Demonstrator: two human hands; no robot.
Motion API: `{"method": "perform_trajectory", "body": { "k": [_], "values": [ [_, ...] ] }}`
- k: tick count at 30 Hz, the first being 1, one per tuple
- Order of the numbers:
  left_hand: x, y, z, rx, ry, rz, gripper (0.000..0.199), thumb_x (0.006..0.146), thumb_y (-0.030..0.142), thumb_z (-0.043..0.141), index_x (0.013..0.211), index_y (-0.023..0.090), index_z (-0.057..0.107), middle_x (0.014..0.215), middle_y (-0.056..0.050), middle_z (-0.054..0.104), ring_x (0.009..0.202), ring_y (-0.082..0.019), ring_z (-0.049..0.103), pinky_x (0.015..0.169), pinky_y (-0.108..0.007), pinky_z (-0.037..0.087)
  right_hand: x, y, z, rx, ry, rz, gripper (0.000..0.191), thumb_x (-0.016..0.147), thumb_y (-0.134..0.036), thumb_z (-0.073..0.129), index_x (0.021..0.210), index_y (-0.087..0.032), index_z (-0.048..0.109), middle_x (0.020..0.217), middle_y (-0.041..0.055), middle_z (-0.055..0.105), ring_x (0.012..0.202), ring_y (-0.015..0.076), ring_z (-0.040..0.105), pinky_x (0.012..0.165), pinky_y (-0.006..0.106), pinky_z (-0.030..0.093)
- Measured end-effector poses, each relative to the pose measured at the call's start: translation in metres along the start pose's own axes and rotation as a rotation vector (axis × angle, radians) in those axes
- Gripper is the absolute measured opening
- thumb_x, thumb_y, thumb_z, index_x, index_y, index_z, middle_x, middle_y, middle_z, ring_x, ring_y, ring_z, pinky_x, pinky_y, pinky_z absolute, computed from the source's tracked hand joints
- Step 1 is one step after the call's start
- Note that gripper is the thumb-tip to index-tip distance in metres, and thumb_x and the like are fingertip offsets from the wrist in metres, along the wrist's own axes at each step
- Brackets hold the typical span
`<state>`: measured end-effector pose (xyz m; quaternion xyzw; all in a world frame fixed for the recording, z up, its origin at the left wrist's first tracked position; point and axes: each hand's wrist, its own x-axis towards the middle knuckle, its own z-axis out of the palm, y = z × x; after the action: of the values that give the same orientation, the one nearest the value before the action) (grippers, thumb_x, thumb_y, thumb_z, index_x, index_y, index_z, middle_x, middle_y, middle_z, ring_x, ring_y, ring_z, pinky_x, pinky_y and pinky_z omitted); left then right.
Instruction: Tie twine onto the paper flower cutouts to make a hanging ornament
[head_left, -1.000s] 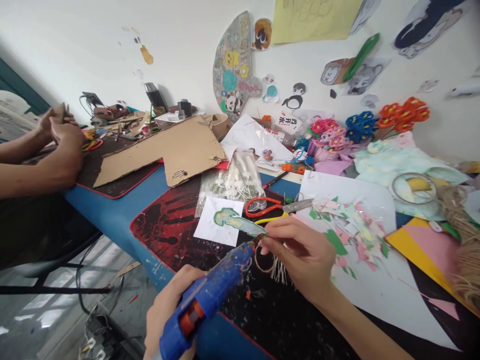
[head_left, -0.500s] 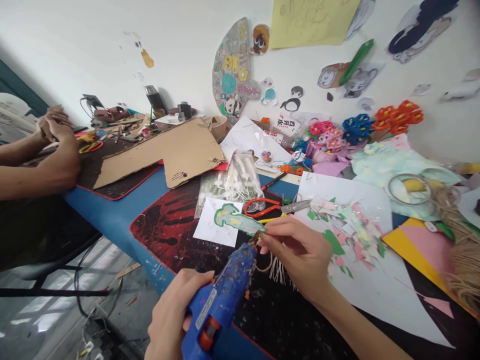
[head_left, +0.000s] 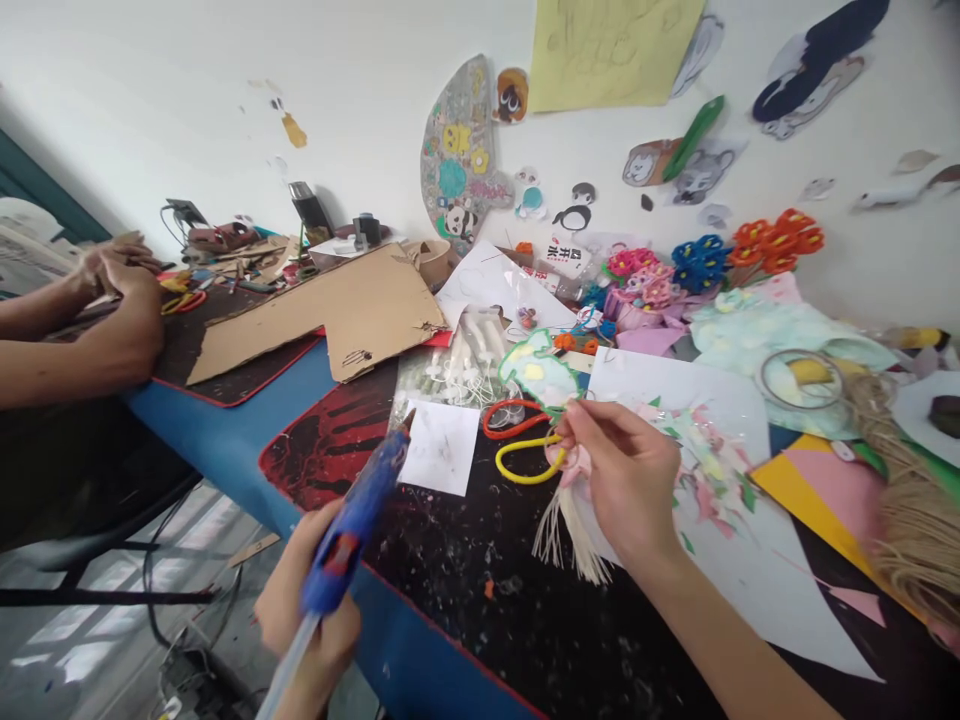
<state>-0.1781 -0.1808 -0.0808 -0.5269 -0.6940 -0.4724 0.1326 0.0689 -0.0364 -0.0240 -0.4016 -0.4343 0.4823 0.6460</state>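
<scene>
My left hand (head_left: pixel 311 590) is wrapped round a blue hot glue gun (head_left: pixel 352 530), its nozzle tilted up and a clear glue stick trailing from its back. In a pinch, my right hand (head_left: pixel 626 470) holds a pale green and yellow paper cutout (head_left: pixel 540 370) with a green outline, raised above the mat. A square of white paper (head_left: pixel 441 450) lies on the dark mat near the nozzle. Beneath the cutout are scissors with yellow handles (head_left: pixel 521 465) and scissors with red handles (head_left: pixel 510 425). A cream tassel (head_left: pixel 574 535) shows under my right hand; whether it is held is unclear.
Paper scraps (head_left: pixel 712 465) cover a white sheet (head_left: pixel 795 600) at right. Jute twine (head_left: pixel 900 500) and clear tape (head_left: pixel 801 380) lie farther right. Cardboard (head_left: pixel 375 310) rests across the back. Another person's hands (head_left: pixel 120 265) are at far left. Pipe-cleaner flowers (head_left: pixel 776 245) stand by the wall.
The glue gun has drawn away to the left and turned more upright. My right hand has raised the cutout off the white square, tilting it upward. The tassel shows more fully.
</scene>
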Motion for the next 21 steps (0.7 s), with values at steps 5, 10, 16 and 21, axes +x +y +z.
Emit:
{"method": "perform_trajectory", "body": {
  "k": [5, 10, 16, 21],
  "values": [
    [0.024, 0.0, 0.022, 0.185, -0.332, 0.4, 0.032, 0.097, 0.014, 0.042, 0.126, 0.013, 0.055, 0.098, -0.01, 0.065, 0.086, -0.022, 0.059, 0.077, -0.033, 0.046, 0.017, -0.003, -0.008, 0.133, 0.069, 0.019, 0.013, 0.073, -0.025, 0.081, 0.083, -0.018, 0.076, 0.071, 0.0013, 0.07, 0.065, 0.0108, 0.063, 0.062, 0.026, 0.051],
    [0.018, 0.008, 0.033, 0.267, -0.377, 0.516, 0.033, 0.095, 0.01, 0.046, 0.127, 0.011, 0.054, 0.094, -0.009, 0.062, 0.082, -0.022, 0.054, 0.074, -0.034, 0.044, 0.024, -0.003, -0.011, 0.202, 0.068, 0.067, 0.016, 0.069, -0.026, 0.084, 0.081, -0.018, 0.077, 0.072, 0.0014, 0.07, 0.066, 0.0099, 0.062, 0.066, 0.026, 0.051],
    [0.015, 0.007, 0.029, 0.272, -0.32, 0.568, 0.038, 0.093, 0.007, 0.048, 0.131, 0.012, 0.052, 0.095, -0.01, 0.062, 0.084, -0.022, 0.054, 0.076, -0.034, 0.045, 0.028, -0.004, -0.014, 0.306, 0.055, 0.128, 0.021, 0.064, -0.029, 0.087, 0.079, -0.018, 0.077, 0.072, 0.0013, 0.07, 0.066, 0.0092, 0.062, 0.066, 0.024, 0.053],
    [0.023, 0.006, 0.026, 0.284, -0.202, 0.537, 0.045, 0.093, 0.006, 0.049, 0.137, 0.016, 0.048, 0.098, -0.009, 0.062, 0.086, -0.022, 0.056, 0.081, -0.035, 0.046, 0.034, -0.002, -0.017, 0.394, 0.048, 0.208, 0.025, 0.058, -0.028, 0.09, 0.075, -0.017, 0.076, 0.074, 0.0003, 0.07, 0.068, 0.0079, 0.063, 0.066, 0.019, 0.056]
  ]
}}
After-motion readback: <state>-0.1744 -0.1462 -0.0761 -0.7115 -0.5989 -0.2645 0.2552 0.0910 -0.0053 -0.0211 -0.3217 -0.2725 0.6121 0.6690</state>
